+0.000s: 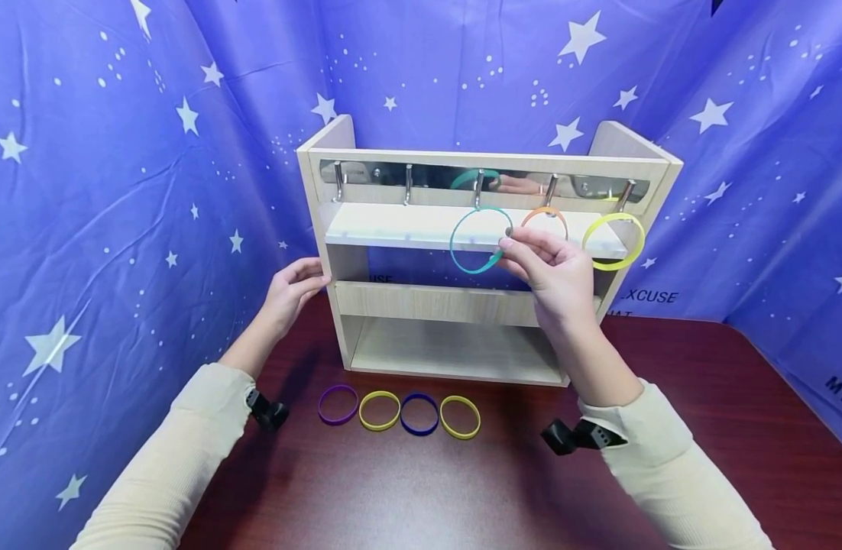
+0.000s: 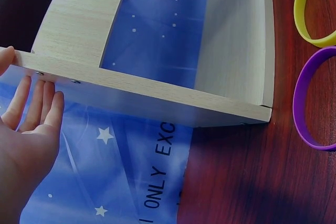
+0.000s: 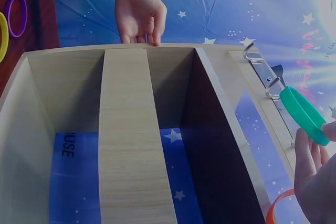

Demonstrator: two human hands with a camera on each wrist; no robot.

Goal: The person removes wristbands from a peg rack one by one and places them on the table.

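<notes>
My right hand [image 1: 555, 279] pinches a teal wristband [image 1: 481, 272] between thumb and fingers, just in front of the middle hook [image 1: 479, 187]. Whether the band touches that hook, I cannot tell. My left hand [image 1: 290, 294] rests its nearly straight fingers against the outer left side of a pale wooden shelf unit [image 1: 448, 302]; its thumb is by the front edge in the left wrist view. An orange wristband [image 1: 545, 210] hangs on the hook right of the middle, partly behind my right hand. A yellow wristband [image 1: 642, 243] hangs at the far-right hook.
On the dark red table [image 1: 421, 496], before the unit, lie a purple wristband [image 1: 320, 406], a yellow wristband [image 1: 380, 428], a blue wristband [image 1: 419, 432] and another yellow wristband [image 1: 460, 436] in a row. Two hooks at the left hold no band. A starry blue curtain [image 1: 428, 84] surrounds the table.
</notes>
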